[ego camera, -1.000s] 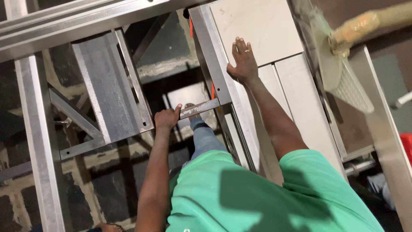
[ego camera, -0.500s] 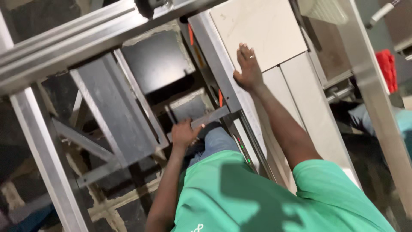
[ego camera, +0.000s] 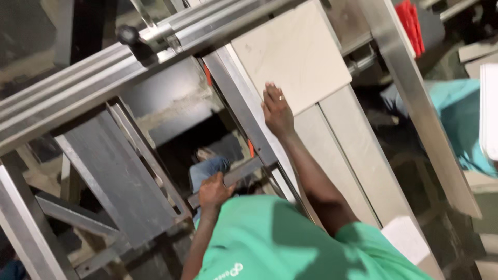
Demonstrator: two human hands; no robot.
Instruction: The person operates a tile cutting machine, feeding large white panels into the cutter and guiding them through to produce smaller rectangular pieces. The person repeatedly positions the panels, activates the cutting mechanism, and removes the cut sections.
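Two hands were at work, each on a different part of the tile-cutting bench. Our right hand (ego camera: 277, 110) lay spread flat, fingers extended, on the near corner of the pale square tile (ego camera: 293, 54), where that corner met the long metal rail (ego camera: 244, 111); we judged the flat palm was there to press the tile down and keep its edge snug to the rail, since an unclosed hand pins a slab without lifting it. A ring showed on one finger. Our left hand (ego camera: 213, 191) was curled around the short metal crossbar (ego camera: 239, 173) below the rail, fingers wrapped over it, seemingly to brace the frame or slide it. The tile rested on two long grey boards (ego camera: 353, 155) that ran side by side away from us, forming the bed. Above all this a stout aluminium guide beam (ego camera: 104, 83) crossed the view on a slant, carrying a black knob (ego camera: 127, 35). Under the frame we could see a grey metal panel (ego camera: 119, 176), a blue-clad leg and a dusty, dim floor. Off to the right another person in a teal garment (ego camera: 456, 119) was partly in view, near something red (ego camera: 412, 21) we could not make out; the room was cluttered and poorly lit
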